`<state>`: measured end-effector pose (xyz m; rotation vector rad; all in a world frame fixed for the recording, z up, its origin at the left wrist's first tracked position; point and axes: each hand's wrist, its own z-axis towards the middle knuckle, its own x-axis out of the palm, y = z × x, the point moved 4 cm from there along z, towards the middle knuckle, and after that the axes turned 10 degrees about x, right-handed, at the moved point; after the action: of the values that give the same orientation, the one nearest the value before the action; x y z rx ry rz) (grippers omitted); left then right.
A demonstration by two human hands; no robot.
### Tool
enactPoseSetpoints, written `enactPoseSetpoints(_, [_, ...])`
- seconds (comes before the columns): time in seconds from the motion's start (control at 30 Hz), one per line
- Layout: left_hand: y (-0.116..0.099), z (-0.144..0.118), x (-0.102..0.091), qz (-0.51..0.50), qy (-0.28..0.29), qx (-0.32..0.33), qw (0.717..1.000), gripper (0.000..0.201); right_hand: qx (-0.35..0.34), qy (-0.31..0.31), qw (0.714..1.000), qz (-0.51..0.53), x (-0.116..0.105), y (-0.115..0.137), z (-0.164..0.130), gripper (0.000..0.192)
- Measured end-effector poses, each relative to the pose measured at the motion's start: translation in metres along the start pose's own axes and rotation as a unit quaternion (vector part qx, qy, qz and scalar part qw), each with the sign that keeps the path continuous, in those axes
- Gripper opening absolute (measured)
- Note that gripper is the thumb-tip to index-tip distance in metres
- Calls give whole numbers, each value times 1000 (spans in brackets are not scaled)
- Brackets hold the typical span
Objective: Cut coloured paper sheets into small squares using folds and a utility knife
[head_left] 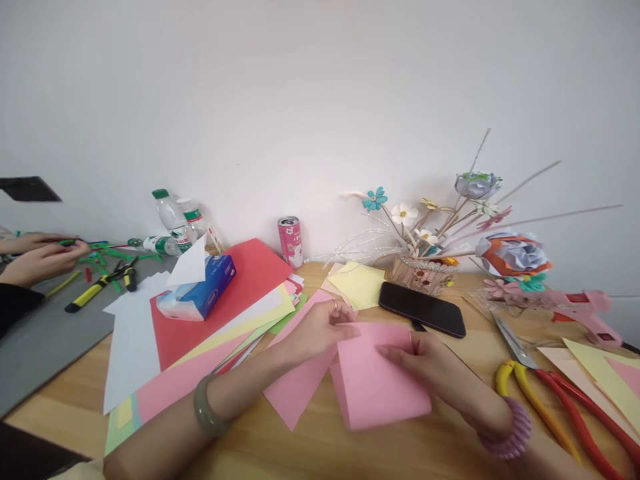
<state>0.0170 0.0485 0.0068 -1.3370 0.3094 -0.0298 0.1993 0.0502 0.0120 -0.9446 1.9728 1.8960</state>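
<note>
Fingers of the left hand (325,328) and right hand (424,359) pinch a pink sheet (380,393). It is bent over, apparently not yet creased; another pink piece (303,390) lies flat.

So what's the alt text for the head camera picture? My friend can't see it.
The left hand and right hand hold bent pink paper above a wooden table; nearby are a phone, tissue box, can and flowers.

The pink sheet (383,397) is matt paper, the table (295,457) smooth wood.
</note>
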Motion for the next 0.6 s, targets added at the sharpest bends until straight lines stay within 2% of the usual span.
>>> enactPoseSetpoints(0.03, [1,0,-3,4,-21,-14,1000,25,3,3,1000,31,1,1,1,43])
enactPoseSetpoints(0.1, [3,-1,-9,14,-44,-60,997,40,10,-29,996,86,-2,2,1,43])
enactPoseSetpoints(0.13, [4,-3,-11,17,-40,-88,995,53,12,-55,992,110,-6,2,-1,41])
enactPoseSetpoints(0.17, [5,-6,-11,14,-11,-119,993,66,12,-81,988,130,-9,1,-4,38])
enactPoseSetpoints(0.23, [8,-14,-4,-9,118,-188,975,83,3,-126,978,163,-17,1,-12,32])
enactPoseSetpoints(0.3, [9,-26,7,-57,258,-249,932,89,-18,-146,971,186,-21,3,-21,27])
enactPoseSetpoints(0.33, [9,-31,12,-91,295,-264,914,87,-31,-145,970,191,-21,4,-25,25])
enactPoseSetpoints(0.37, [9,-33,17,-131,294,-260,910,83,-45,-138,970,194,-20,7,-29,24])
enactPoseSetpoints(0.43, [8,-30,20,-219,200,-202,934,64,-75,-107,973,189,-14,13,-35,21])
enactPoseSetpoints(0.5, [9,-26,22,-287,104,-136,943,37,-85,-76,975,189,-6,18,-39,20])
enactPoseSetpoints(0.53, [9,-25,23,-303,72,-117,943,27,-80,-65,976,192,-2,19,-39,20])
enactPoseSetpoints(0.6, [10,-23,25,-301,40,-98,948,20,-53,-54,978,194,5,19,-38,25])
